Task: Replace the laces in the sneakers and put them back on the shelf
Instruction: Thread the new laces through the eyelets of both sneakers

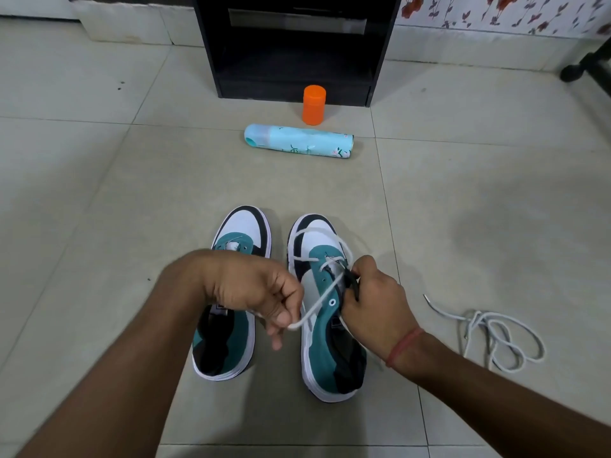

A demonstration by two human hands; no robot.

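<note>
Lace [319, 300] between left hand [261, 292] and right hand [373, 292]

Suede-like teal sneakers [330, 309] with woven white lace [317, 302] stand on smooth, faintly glossy floor tiles [99, 193] near a glossy orange plastic cap [313, 104].
</note>
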